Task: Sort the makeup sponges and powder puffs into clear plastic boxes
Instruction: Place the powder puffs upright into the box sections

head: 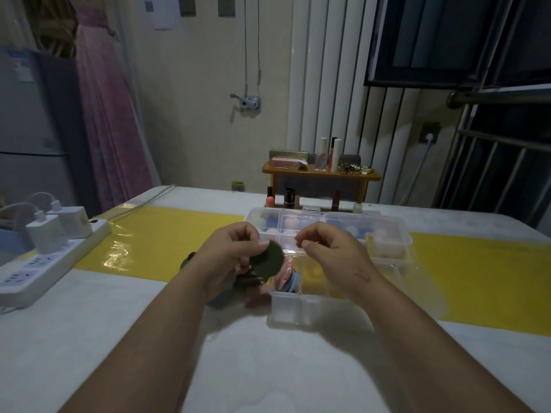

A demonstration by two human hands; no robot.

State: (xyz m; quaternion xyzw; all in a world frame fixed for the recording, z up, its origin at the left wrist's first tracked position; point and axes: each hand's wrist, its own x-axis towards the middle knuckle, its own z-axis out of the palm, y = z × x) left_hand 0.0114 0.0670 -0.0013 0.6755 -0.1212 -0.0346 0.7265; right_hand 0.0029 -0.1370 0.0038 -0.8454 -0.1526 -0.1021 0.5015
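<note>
My left hand (232, 253) pinches a dark green powder puff (268, 260) over the left edge of the near clear box (286, 311), hiding most of the puff pile (249, 281) beneath. My right hand (328, 248) curls beside it; whether it holds anything I cannot tell. Print on the far wall notice (162, 13) is too small to read.

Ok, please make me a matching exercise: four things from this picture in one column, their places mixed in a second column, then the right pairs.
Things:
1. green puff
2. power strip
3. wooden shelf
4. pink puff

Places:
a. inside the near clear box
b. at the left edge of the table
c. pinched by the left hand
d. at the far side, near the wall

Pairs: 1-c, 2-b, 3-d, 4-a
</note>
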